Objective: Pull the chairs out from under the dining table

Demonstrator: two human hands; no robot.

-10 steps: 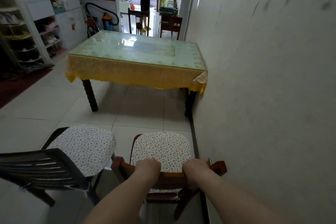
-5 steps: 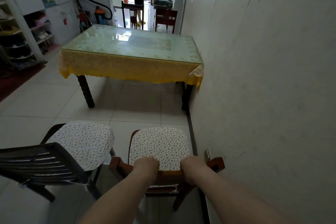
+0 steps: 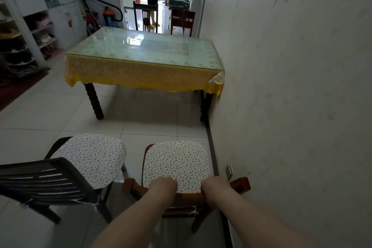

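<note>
A pale papered wall point(image 3: 291, 86) is seen along the right side, and a white tiled floor point(image 3: 50, 115) is spread below. The dining table point(image 3: 145, 54), topped with glass and draped with a yellow tablecloth point(image 3: 141, 75), is set with its right edge against the wall. Shelving point(image 3: 24, 32) with stacked goods is seen at the left; no writing on them can be read. Two more chairs point(image 3: 182, 21) are placed beyond the table's far side. A dark chair point(image 3: 60, 175) with a speckled seat cushion is stood well apart from the table, at the lower left. Just beside it, near the wall, a reddish wooden chair point(image 3: 179, 167) with a matching cushion is also stood clear of the table. Its top rail is gripped by both hands: the left hand point(image 3: 163, 187) and the right hand point(image 3: 215, 187) are curled over it side by side, knuckles up.
</note>
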